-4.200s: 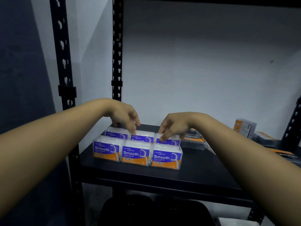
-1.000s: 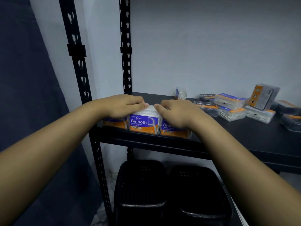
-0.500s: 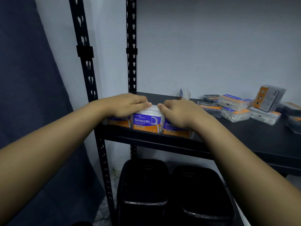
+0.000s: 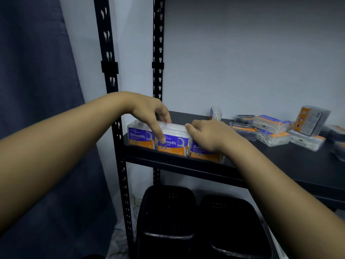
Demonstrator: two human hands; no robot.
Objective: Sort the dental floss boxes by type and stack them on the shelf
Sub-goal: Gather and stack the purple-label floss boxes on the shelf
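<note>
On black metal shelf (image 4: 242, 171), both hands (image 4: 149, 113) (image 4: 209, 133) rest loosely, ungripping, on glossy rectangular Smooth boxes (image 4: 173, 144).

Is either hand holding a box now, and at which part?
Neither lifts one. Left hand fingers press the middle clear plastic Smooth box front; right hand rests on its neighbour.

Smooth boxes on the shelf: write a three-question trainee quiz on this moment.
1. True or false: the left hand has a finger on the front label of the middle Smooth box.
2. How many Smooth labels face front in the row?
3. The unsorted pile lies on which side of the shelf? A) left B) right

Key: 1 true; 2 three; 3 B. The right hand partly hides the third label.
</note>
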